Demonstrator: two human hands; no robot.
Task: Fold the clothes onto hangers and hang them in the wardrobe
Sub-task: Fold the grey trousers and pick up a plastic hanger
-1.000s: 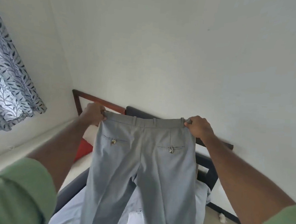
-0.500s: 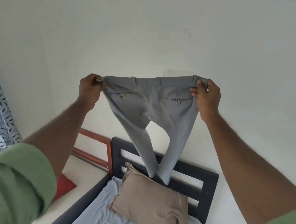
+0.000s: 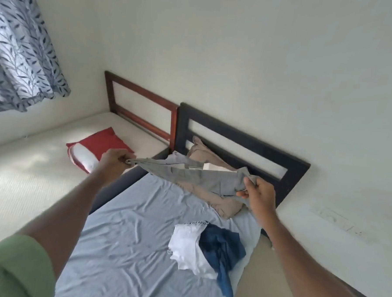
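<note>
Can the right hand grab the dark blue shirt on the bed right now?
Probably not yet: the right hand is busy gripping the grey trousers. Nothing covers the dark blue shirt just below it, so letting go would free the way.

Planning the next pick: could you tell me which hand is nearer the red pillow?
Left. The left hand hovers beside the red pillow; the right hand is across the bed.

Short green sleeves [image 3: 14, 268] on both upper arms, bare forearms and hands below.
</note>
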